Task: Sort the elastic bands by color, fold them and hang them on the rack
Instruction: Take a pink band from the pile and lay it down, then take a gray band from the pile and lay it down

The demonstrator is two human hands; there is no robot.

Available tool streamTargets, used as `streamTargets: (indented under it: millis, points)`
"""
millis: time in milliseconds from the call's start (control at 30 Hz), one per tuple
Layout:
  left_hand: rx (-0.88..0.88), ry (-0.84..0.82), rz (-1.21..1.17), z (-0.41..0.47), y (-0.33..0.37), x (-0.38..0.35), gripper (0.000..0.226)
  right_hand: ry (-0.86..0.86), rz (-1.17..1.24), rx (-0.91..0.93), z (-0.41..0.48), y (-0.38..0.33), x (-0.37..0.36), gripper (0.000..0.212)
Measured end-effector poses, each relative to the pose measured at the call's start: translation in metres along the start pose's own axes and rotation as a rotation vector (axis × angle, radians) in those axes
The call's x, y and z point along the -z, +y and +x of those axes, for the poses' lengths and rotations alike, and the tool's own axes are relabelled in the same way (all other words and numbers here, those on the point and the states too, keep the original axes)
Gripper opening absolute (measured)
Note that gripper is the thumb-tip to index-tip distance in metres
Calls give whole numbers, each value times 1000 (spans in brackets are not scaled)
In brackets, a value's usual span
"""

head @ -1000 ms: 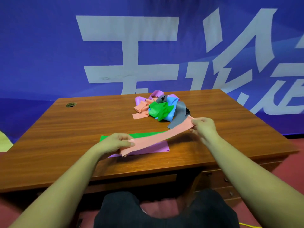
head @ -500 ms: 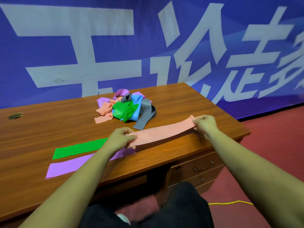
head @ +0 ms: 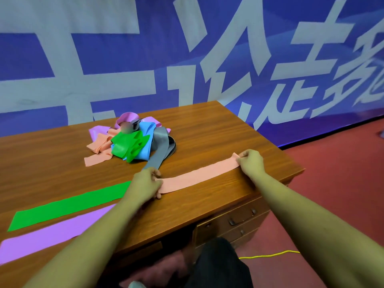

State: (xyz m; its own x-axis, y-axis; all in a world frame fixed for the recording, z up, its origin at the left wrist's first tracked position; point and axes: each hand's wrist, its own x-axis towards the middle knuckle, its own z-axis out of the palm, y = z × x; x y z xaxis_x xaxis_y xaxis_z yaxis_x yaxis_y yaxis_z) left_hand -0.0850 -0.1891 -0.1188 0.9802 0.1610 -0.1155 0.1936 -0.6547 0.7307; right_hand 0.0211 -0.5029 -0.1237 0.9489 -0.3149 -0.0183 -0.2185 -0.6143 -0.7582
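Both hands pinch the peach band (head: 199, 175) flat on the desk (head: 218, 125), left hand (head: 145, 183) at one end, right hand (head: 250, 162) at the other; overstretch risks a snap-back into the pile (head: 133, 142) beyond the left hand.

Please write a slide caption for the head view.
Left hand and right hand hold a peach band flat on the wooden desk.

Band pile (head: 133, 142) blocks desk (head: 218, 125) centre; right side open.
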Motion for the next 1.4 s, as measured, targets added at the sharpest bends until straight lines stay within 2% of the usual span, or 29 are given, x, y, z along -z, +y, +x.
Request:
streamTargets:
  millis: [167, 300, 367, 533, 667, 767, 833, 900, 1067, 1200, 1333, 1400]
  points:
    - [-44, 133, 73, 5, -9, -7, 18, 122, -126, 129, -6, 8, -14, 14]
    - [-112, 177, 245, 11, -12, -9, 21, 201, -338, 164, -17, 4, -20, 24]
    - [-129, 231, 215, 16, -12, -3, 17, 196, -386, 218, -19, -8, -23, 31]
    - [-111, 309, 143, 42, -20, 27, 10, -94, -283, 403, -30, -65, -56, 39]
    - [-116, 290, 185, 64, -28, 38, 21, -305, -234, 459, -48, -106, -97, 35]
    - [-117, 284, 198, 76, -37, 40, 34, -384, -163, 448, -58, -126, -123, 23]
    - [-129, 260, 190, 79, -42, 39, 38, -399, -173, 429, -61, -131, -140, 24]
    - [-169, 217, 180, 83, -49, 38, 39, -382, -229, 428, -62, -131, -157, 32]
    - [-277, 115, 213, 92, -64, 35, 40, -342, -245, 353, -60, -133, -172, 28]
    - [-272, 79, 238, 101, -66, 33, 32, -354, -188, 331, -60, -134, -174, 21]
    - [-249, 152, 197, 98, -59, 32, 12, -404, 32, 263, -62, -138, -167, 15]
    - [-237, 178, 46, 92, -58, 35, 15, -414, 171, 239, -65, -150, -160, 14]
